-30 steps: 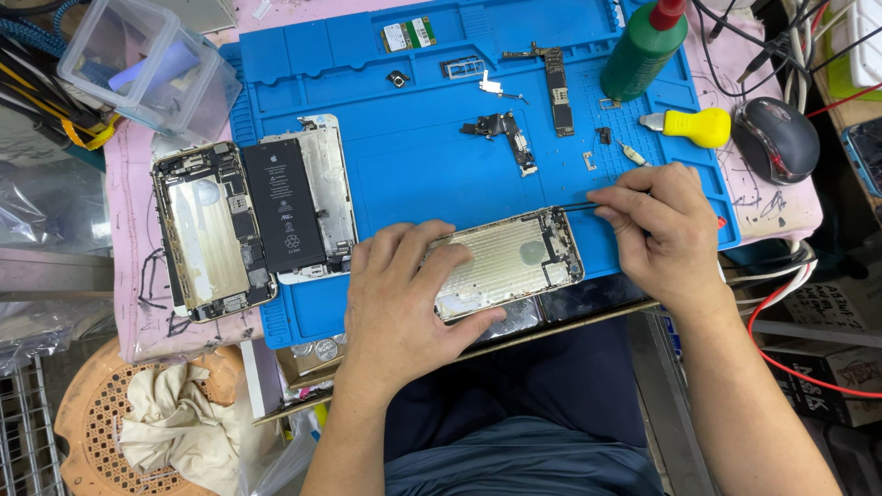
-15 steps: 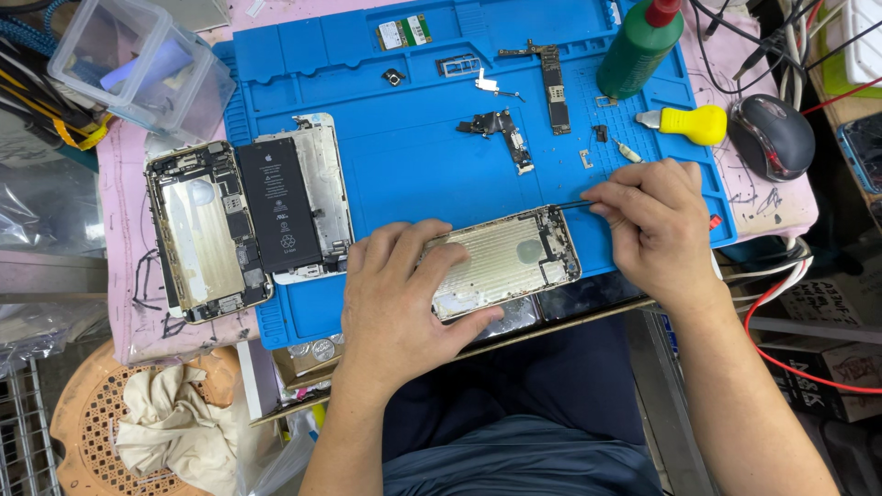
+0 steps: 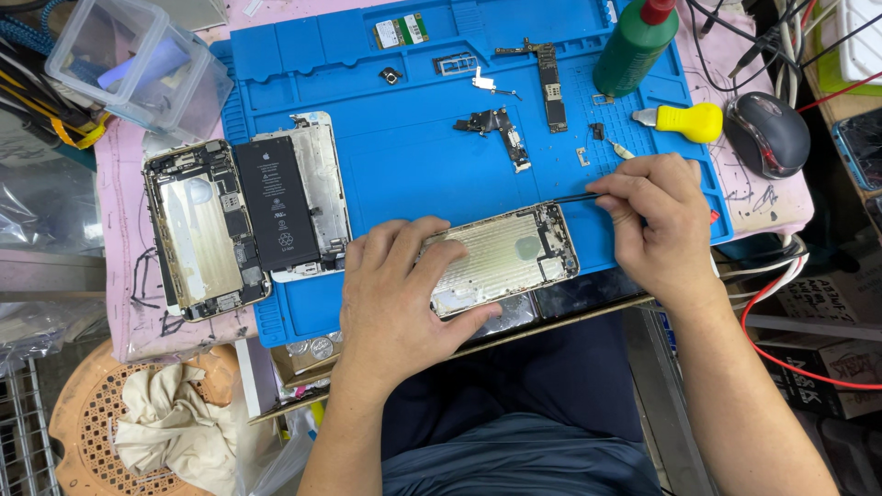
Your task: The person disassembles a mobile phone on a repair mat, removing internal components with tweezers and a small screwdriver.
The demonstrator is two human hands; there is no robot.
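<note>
The stripped phone housing [image 3: 501, 260] lies tilted at the near edge of the blue work mat [image 3: 404, 165], its bare metal inside facing up. The left hand [image 3: 397, 298] is spread flat over its left end, fingers pressing it down, thumb curled under the near edge. The right hand [image 3: 657, 225] sits just beside the housing's far right corner, pinched shut on a thin dark tool [image 3: 574, 197] whose tip reaches that corner. Compared with a moment ago the right hand has slid a little nearer to the housing and the tool tip now meets the frame, while the left hand has stayed put; to my eye that means the work on that corner is under way rather than being lined up.

Beyond the right hand's knuckles lie a yellow-handled tool [image 3: 689, 120], a green bottle [image 3: 636, 48] and a computer mouse [image 3: 768, 133]. Past the left hand's fingertips rest a second opened phone [image 3: 204, 230] and a panel carrying a black battery [image 3: 280, 204]. Further off that side stands a clear plastic box [image 3: 138, 64]; something bluish shows inside, too blurred to name
</note>
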